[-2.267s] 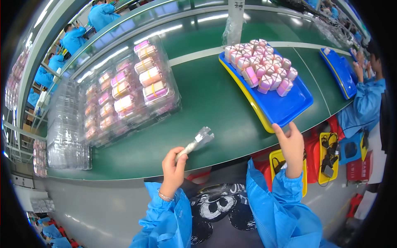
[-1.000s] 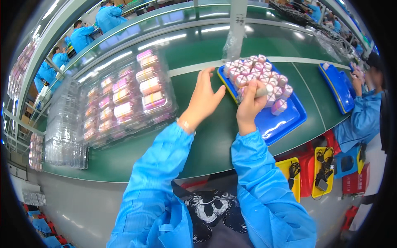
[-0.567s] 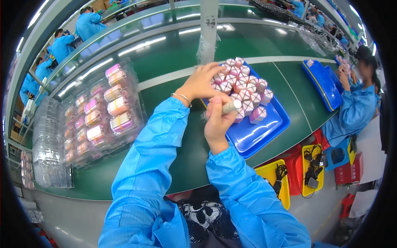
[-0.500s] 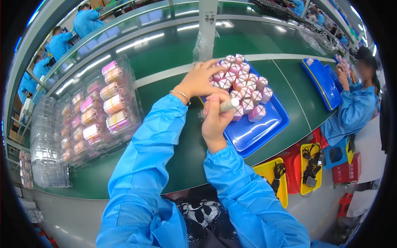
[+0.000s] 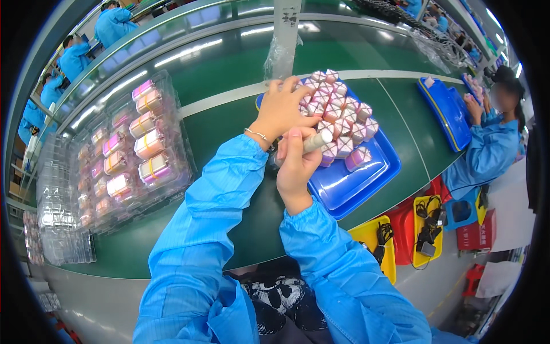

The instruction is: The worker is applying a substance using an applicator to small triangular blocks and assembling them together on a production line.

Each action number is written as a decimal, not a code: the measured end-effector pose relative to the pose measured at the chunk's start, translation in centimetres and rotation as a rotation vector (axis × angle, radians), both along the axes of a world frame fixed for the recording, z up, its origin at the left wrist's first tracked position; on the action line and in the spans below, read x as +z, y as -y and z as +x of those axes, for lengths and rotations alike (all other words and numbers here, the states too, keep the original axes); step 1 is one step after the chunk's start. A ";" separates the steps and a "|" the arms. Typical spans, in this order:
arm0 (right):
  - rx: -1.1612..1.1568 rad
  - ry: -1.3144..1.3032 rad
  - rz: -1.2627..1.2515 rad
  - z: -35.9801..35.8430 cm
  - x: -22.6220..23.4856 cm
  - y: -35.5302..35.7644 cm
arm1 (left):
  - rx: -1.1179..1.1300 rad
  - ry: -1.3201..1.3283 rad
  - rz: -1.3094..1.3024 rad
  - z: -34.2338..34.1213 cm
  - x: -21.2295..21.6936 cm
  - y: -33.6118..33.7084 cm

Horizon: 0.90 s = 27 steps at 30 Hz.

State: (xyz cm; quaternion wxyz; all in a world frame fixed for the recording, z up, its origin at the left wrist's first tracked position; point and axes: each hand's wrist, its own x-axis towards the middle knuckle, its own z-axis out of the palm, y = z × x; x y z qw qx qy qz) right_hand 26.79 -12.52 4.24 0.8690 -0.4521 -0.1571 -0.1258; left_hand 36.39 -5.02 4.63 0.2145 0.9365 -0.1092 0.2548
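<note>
Clear trays (image 5: pixel 134 155) of pink packs lie left of the blue tray (image 5: pixel 366 178) on the green worktop (image 5: pixel 229 120). Left hand (image 5: pixel 283 109) rests spread on the tray's boxes (image 5: pixel 338 117), steadying them; right hand (image 5: pixel 295 163), at the tray's near-left edge, grips a pale tube (image 5: pixel 317 141)

This is a factory packing line: a long green conveyor belt (image 5: pixel 229 69) is running past workers in blue smocks (image 5: pixel 112 23) who are sitting along it. Blue trays (image 5: pixel 355 183) of small pink boxes (image 5: pixel 344 123) and stacked clear blister packs (image 5: pixel 132 155) are lying on the belt.
</note>
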 end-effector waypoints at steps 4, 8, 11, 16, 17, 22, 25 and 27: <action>-0.015 -0.029 0.016 0.3 -0.3 0.0 | -0.062 0.078 -0.084 0.0 -0.5 -0.1; -0.033 -0.010 -0.001 0.6 -0.6 -0.1 | -0.122 0.125 -0.187 -0.1 -0.7 -0.9; -0.045 0.001 0.002 0.6 -0.5 -0.1 | -0.129 0.174 -0.264 -0.3 -0.8 -1.0; -0.036 0.009 0.010 0.5 -0.4 0.0 | -0.149 0.241 -0.301 -0.8 -0.7 -1.2; -0.046 0.020 0.001 0.5 -0.4 0.0 | -0.154 0.264 -0.294 -1.0 -0.6 -1.3; -0.078 0.034 0.010 0.4 -0.2 0.0 | -0.172 0.327 -0.254 -2.0 0.0 -2.0; -0.079 0.046 0.010 0.6 -0.2 0.0 | -0.165 0.314 -0.322 -2.7 0.3 -1.8; -0.074 0.047 -0.002 0.5 -0.2 0.0 | -0.130 0.386 -0.349 -2.9 0.1 -2.0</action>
